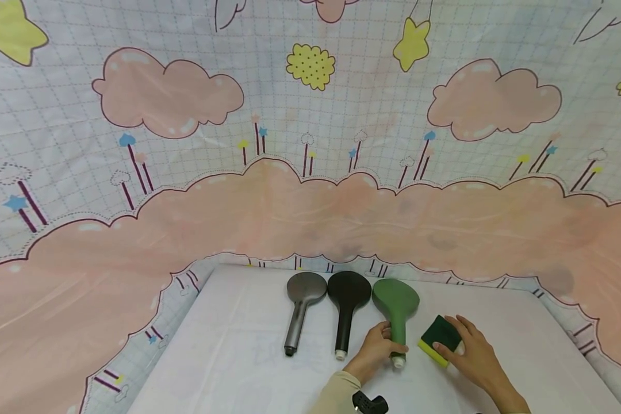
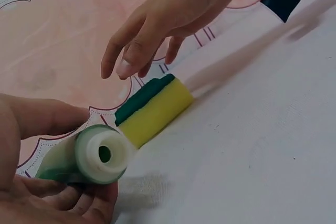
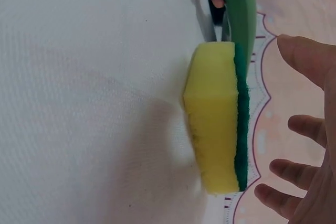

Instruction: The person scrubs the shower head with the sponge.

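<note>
My left hand (image 1: 374, 352) grips the handle of a green shower head (image 1: 396, 299), thumb on one side and fingers curled under it. The pale threaded end (image 2: 107, 156) of that handle faces the left wrist view. Just to the right lies a sponge (image 1: 440, 336), yellow below with a dark green scouring layer on top. Over the sponge hovers my right hand (image 1: 473, 355), its fingers spread and loosely bent. Both wrist views show a gap between those fingers and the sponge.
Left of the green one, a black shower head (image 1: 349, 290) and a grey shower head (image 1: 306, 287) lie side by side, handles toward me. They rest on a white table (image 1: 227, 345). Behind it hangs a patterned cloth (image 1: 310, 218) with clouds and stars.
</note>
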Tool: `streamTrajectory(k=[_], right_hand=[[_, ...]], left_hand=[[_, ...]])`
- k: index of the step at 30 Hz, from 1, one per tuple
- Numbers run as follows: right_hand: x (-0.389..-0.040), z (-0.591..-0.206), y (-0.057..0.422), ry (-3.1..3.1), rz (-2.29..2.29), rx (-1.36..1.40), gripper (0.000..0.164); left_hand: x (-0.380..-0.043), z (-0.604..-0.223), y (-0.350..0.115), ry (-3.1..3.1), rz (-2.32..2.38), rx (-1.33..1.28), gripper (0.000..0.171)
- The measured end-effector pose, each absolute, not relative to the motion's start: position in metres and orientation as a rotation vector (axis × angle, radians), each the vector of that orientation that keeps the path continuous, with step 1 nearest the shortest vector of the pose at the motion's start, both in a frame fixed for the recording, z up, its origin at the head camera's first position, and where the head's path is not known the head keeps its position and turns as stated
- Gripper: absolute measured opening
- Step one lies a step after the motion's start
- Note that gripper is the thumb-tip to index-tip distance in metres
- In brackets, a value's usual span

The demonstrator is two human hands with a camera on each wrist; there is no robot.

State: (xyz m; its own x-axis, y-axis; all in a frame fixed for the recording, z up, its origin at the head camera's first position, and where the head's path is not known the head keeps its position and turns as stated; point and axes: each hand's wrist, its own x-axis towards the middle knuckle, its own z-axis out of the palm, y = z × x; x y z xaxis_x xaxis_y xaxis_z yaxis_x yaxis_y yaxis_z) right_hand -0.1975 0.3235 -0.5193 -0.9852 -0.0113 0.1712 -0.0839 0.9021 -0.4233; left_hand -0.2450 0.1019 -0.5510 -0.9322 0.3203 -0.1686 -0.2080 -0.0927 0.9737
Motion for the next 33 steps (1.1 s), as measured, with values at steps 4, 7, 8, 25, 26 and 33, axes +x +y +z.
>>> streamTrajectory(k=[4, 7, 8, 25, 26, 33], right_hand=[[-0.198, -0.521, 0.324, -2.904, 0.651, 0.071, 0.075], [-0.198, -0.522, 0.324, -2.904, 0.65, 0.068, 0.075], [-0.198, -0.522, 0.325, -2.905, 0.648, 0.069, 0.075], [-0.2, -0.526, 0.326, -2.912, 0.629, 0.081, 0.077], [-0.201, -0.526, 0.326, -2.918, 0.631, 0.077, 0.077], [-0.202, -0.529, 0.324, -2.899, 0.621, 0.1, 0.076]], left_hand=[[-0.245, -0.551, 0.102, 1.773, 2.114, 0.131, 0.069], [-0.245, -0.549, 0.101, 1.695, 2.161, 0.125, 0.071], [-0.245, -0.549, 0.101, 1.667, 2.175, 0.119, 0.071], [-0.237, -0.534, 0.102, 1.539, 2.248, 0.113, 0.074], [-0.237, -0.533, 0.101, 1.544, 2.25, 0.129, 0.073], [-0.234, -0.524, 0.093, 1.569, 2.258, 0.225, 0.074]])
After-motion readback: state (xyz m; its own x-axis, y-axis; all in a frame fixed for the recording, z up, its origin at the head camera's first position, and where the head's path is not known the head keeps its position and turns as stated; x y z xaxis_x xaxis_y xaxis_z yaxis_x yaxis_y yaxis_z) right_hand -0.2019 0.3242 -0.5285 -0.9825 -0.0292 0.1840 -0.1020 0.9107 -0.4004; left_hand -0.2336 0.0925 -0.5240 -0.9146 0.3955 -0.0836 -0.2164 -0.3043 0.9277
